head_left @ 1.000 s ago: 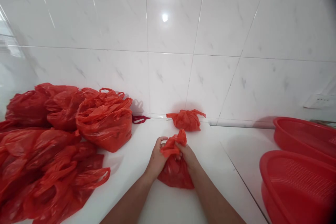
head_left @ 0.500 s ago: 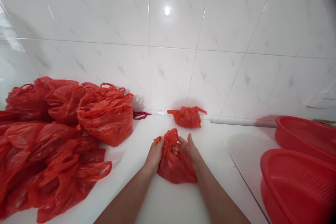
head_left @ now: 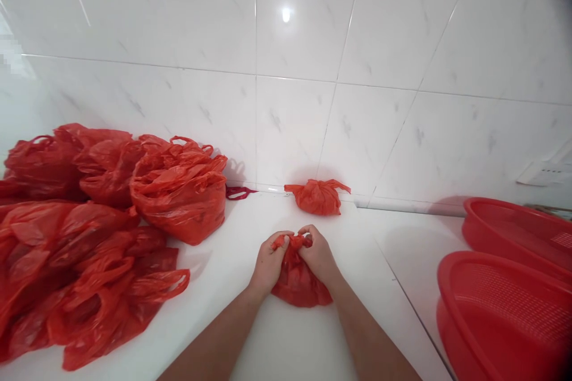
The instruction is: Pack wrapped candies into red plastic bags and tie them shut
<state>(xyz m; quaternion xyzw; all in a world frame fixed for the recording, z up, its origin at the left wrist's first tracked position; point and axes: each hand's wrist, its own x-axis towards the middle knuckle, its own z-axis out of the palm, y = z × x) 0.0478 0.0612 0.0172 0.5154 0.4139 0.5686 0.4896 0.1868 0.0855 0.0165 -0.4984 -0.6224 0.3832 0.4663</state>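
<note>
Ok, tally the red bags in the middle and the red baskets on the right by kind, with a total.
Thin red plastic bags: 2, one held, one knotted
Round-rimmed red plastic baskets with small holes: 2
Total: 4

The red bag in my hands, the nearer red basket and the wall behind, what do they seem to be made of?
Held red bag: likely thin plastic film, slightly glossy, judging by its crumpled folds and translucency. Nearer red basket: probably moulded plastic, smooth-rimmed, with a perforated side. Wall: likely glazed tile, given the straight joints and bright reflected spot.
</note>
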